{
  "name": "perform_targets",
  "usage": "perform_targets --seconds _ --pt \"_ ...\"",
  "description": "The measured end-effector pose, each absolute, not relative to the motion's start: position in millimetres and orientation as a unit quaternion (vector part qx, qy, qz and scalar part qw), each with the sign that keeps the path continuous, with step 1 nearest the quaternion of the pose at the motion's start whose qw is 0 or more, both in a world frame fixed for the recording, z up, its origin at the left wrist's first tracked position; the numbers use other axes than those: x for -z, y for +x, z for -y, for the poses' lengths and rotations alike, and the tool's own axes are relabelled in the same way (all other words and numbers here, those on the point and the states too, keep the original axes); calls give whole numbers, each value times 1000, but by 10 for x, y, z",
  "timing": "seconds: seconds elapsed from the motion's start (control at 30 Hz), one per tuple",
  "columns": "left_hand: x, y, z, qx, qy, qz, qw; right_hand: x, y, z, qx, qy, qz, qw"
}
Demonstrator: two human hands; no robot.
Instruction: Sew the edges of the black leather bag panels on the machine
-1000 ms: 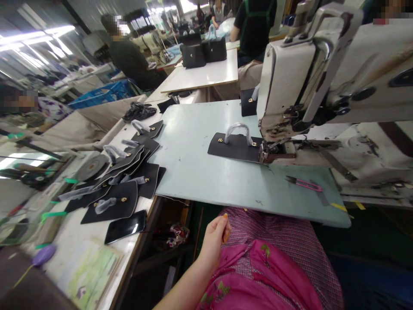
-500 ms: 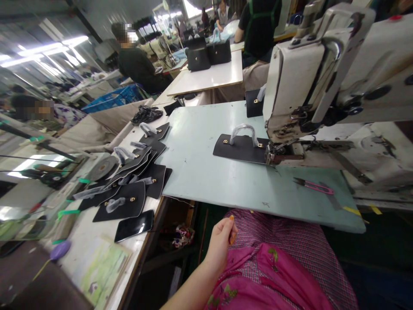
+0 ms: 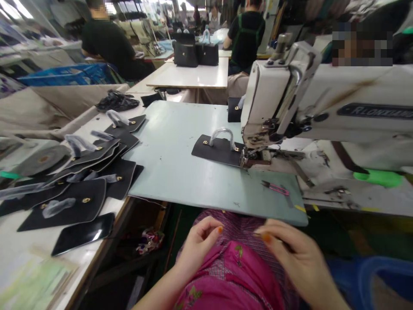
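Observation:
Above my lap, my left hand (image 3: 204,240) is closed, its thumb against the curled fingers; anything inside is too small or hidden to name. My right hand (image 3: 290,254) faces it, thumb and forefinger pinched on something I cannot make out. Beyond the hands, a black bag flap (image 3: 219,150) with a plastic-wrapped handle (image 3: 222,132) lies on the pale green table board (image 3: 171,172). Its right end sits at the presser foot of the sewing machine (image 3: 267,94). Pink-handled thread snips (image 3: 275,188) rest on the board nearer to me.
Several similar black flaps (image 3: 80,196) are piled on the left bench, with a black phone (image 3: 84,232) by its edge. Another flap (image 3: 234,110) lies behind the machine head. A blue bin (image 3: 364,275) stands at lower right. Co-workers sit farther back.
My right hand has come into view at the right, pinched. My left hand stays closed over my lap. The view has turned right; the flap at the machine lies as before.

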State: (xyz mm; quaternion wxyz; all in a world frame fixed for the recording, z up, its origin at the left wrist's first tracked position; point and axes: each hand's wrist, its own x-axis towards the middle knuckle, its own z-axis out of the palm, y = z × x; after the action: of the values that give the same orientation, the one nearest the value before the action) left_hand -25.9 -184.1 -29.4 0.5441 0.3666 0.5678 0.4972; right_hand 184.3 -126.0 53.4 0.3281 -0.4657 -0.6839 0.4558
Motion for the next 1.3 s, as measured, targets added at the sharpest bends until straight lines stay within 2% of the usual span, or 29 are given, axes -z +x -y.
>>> perform_targets --seconds 0.13,0.23,0.5,1.0,1.3 --pt "114 -242 1812 -487 412 -568 521 -284 1513 1319 -564 -463 622 283" --pt "53 -250 1818 -485 425 -571 507 -190 1389 1361 -591 -466 597 279" --pt "54 -266 1853 -503 420 -568 497 -220 1395 1370 -566 -481 615 264" --pt "30 -333 1851 -508 452 -569 463 -199 1337 1393 -494 -462 677 290" --pt "192 -553 1878 -503 365 -612 489 -165 1354 1422 -511 -491 649 277"
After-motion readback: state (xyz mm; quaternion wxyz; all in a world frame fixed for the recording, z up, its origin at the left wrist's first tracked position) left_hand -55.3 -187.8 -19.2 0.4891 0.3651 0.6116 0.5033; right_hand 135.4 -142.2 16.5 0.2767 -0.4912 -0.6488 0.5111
